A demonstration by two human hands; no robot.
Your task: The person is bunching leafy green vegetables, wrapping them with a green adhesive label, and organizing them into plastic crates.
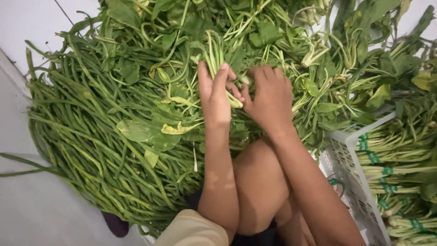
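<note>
A big heap of loose leafy greens (pixel 255 32) with pale stems covers the floor in front of me. My left hand (pixel 215 93) is closed around a small bunch of the green stems (pixel 212 53), which stick up above its fingers. Right beside it, my right hand (pixel 271 98) rests fingers-down on the heap, its fingertips touching the same stems near the left thumb. Whether the right hand grips anything is hidden by its own back. My bare knee (pixel 259 182) sits just below both wrists.
A thick pile of long green beans (pixel 86 132) lies at the left, running diagonally. At the right, a white plastic basket (pixel 346 155) holds bundles of greens tied with green bands (pixel 400 173). Pale tiled floor (pixel 32 205) shows at the lower left.
</note>
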